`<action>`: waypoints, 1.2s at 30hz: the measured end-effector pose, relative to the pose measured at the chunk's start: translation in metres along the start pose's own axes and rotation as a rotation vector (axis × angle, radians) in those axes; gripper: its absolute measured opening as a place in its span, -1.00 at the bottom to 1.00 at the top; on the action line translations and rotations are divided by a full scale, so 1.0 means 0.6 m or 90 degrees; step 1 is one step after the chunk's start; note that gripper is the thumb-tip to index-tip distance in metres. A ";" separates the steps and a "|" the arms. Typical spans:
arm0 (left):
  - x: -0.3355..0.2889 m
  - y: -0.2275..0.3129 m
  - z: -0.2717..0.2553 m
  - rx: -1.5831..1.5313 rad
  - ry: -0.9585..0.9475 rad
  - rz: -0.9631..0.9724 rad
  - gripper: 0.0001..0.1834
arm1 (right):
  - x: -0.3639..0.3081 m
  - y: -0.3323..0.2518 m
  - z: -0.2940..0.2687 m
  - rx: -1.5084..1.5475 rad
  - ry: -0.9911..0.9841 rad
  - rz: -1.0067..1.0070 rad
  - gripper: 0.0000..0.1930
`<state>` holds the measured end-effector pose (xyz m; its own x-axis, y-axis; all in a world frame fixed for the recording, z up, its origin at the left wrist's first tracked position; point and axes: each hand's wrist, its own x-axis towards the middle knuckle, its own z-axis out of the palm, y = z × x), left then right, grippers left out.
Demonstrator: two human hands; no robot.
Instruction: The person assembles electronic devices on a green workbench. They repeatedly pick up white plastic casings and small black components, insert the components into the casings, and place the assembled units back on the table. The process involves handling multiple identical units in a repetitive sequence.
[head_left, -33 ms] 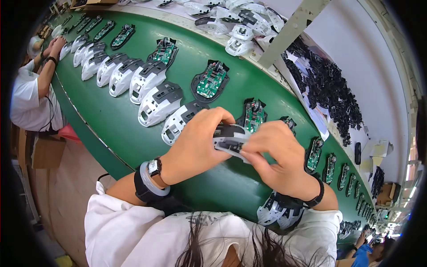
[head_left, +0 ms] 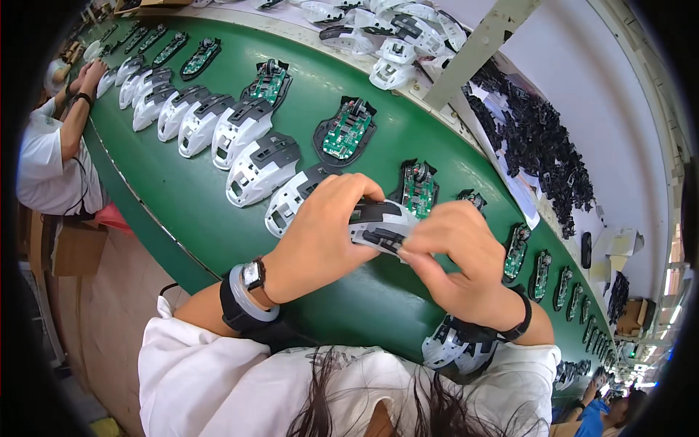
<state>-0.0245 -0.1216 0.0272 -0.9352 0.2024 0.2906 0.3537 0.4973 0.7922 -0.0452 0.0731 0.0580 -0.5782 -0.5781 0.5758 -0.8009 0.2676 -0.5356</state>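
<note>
In front of my chest, my left hand (head_left: pixel 318 240) is closed around a white and grey computer mouse shell (head_left: pixel 362 234), tilted so that its side faces me. A black side-button strip (head_left: pixel 384 239) shows in that side. At the shell's far right end, my right hand (head_left: pixel 461 256) has thumb and forefinger pinched against the edge; whatever lies between those fingertips is hidden. Just beyond the hands is a mouse base with a green circuit board (head_left: pixel 418 191). Another finished-looking white shell (head_left: pixel 287 207) rests to the left of my left hand.
White mouse shells (head_left: pixel 262 169) line the green table (head_left: pixel 196 233) leftward, with circuit-board bases (head_left: pixel 344 132) in a row behind. More shells (head_left: pixel 459 348) lie by my right forearm. A metal post (head_left: pixel 477 54) rises beyond, near heaped black parts (head_left: pixel 535 138). A co-worker (head_left: pixel 54 164) is at the left.
My right fingertips have shifted slightly right along the shell, and more of the black side strip shows. My left hand keeps its hold with hardly any movement.
</note>
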 end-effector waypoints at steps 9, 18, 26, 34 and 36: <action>0.001 0.002 -0.001 0.066 0.097 0.091 -0.46 | -0.004 -0.003 0.009 -0.118 -0.014 0.003 -0.71; 0.000 -0.007 0.000 -0.471 0.008 -0.164 -0.28 | 0.002 0.011 0.024 0.432 -0.108 0.502 -0.50; 0.003 0.001 0.013 -0.663 -0.084 -0.191 -0.08 | -0.007 0.024 0.024 0.514 -0.055 0.428 -0.50; -0.009 0.003 0.019 -0.636 -0.022 -0.194 -0.21 | -0.002 0.014 0.022 0.413 -0.170 0.404 -0.34; -0.007 0.008 0.020 -0.625 -0.010 -0.185 -0.18 | -0.007 0.007 0.035 0.335 -0.113 0.342 -0.33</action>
<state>-0.0185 -0.1098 0.0232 -0.9800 0.1983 0.0155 -0.0624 -0.3806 0.9226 -0.0431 0.0603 0.0402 -0.7971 -0.5999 0.0692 -0.2117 0.1703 -0.9624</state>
